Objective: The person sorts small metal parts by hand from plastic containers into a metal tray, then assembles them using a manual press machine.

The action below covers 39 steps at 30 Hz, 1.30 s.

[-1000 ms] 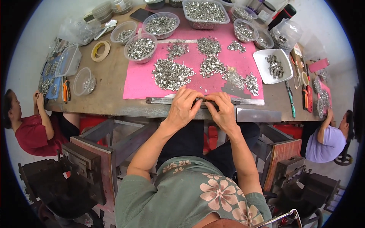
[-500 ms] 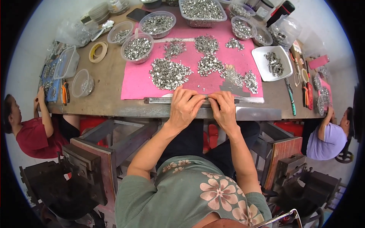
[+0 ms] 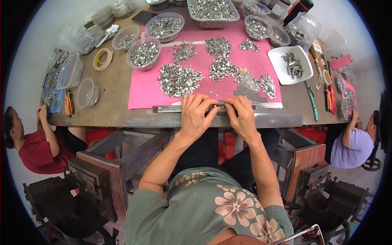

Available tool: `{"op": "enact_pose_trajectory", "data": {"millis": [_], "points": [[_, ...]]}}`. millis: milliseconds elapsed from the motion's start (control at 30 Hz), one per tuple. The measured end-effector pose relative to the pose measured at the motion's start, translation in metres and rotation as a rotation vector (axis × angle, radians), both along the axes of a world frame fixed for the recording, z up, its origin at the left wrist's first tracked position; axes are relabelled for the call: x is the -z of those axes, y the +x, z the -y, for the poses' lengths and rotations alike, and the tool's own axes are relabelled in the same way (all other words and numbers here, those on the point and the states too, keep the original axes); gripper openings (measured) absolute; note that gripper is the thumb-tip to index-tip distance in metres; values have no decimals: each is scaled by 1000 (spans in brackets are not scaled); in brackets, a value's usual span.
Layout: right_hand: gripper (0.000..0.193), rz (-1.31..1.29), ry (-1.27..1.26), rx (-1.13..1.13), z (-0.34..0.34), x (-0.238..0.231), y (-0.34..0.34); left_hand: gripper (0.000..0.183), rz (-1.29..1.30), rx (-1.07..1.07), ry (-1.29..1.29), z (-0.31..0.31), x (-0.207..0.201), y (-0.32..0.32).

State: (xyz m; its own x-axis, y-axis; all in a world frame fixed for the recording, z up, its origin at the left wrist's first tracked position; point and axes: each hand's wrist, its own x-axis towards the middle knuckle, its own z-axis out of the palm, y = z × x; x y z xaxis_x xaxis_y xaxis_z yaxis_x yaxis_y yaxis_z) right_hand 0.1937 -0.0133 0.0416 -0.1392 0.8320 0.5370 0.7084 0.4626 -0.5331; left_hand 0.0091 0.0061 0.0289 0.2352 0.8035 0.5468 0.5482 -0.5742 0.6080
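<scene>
At the bench's near edge lies a long dark metal bar with a ruler-like scale (image 3: 167,109). My left hand (image 3: 196,115) rests on its middle, thumb and index finger closed in a pinch. Facing it, my right hand (image 3: 241,116) pinches from the other side. Between the fingertips shows a short row of small metal pieces (image 3: 220,105), partly hidden by the fingers. Just beyond my hands, a pink mat (image 3: 141,90) bears a large pile of shiny metal pieces (image 3: 179,79), with smaller piles to its right and behind, and grey flat strips (image 3: 251,94).
Plastic tubs of metal pieces (image 3: 143,54) line the back. A white dish (image 3: 277,61) stands right, near teal-handled pliers (image 3: 312,102). At left lie a tape roll (image 3: 103,59) and orange-handled pliers (image 3: 70,104). People sit at both sides, beyond bench vises (image 3: 92,183).
My thumbs and index fingers have moved slightly apart, so the row of small metal pieces between them shows more. The whole view has shifted a little.
</scene>
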Motion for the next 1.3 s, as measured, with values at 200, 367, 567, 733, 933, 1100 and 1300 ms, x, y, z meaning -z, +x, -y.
{"op": "enact_pose_trajectory", "data": {"millis": [200,367,567,733,933,1100,1300], "points": [[19,33,44,38,-40,-10,16,16,-44,-36,42,1,0,4],[27,225,64,-3,-84,-4,15,13,-54,-46,114,2,7,6],[36,462,-37,-84,-66,-5,21,14,-54,-68,162,2,8,6],[30,358,-146,-222,-41,-18,44,15,-40,-40,72,3,2,5],[16,93,-147,-55,-55,-12,43,16,-39,-28,-44,2,-4,5],[11,72,-2,36,-69,4,29,17,-67,-31,-44,2,-7,3],[9,184,-54,92,-67,5,24,15,-93,11,15,-42,-8,16]]}}
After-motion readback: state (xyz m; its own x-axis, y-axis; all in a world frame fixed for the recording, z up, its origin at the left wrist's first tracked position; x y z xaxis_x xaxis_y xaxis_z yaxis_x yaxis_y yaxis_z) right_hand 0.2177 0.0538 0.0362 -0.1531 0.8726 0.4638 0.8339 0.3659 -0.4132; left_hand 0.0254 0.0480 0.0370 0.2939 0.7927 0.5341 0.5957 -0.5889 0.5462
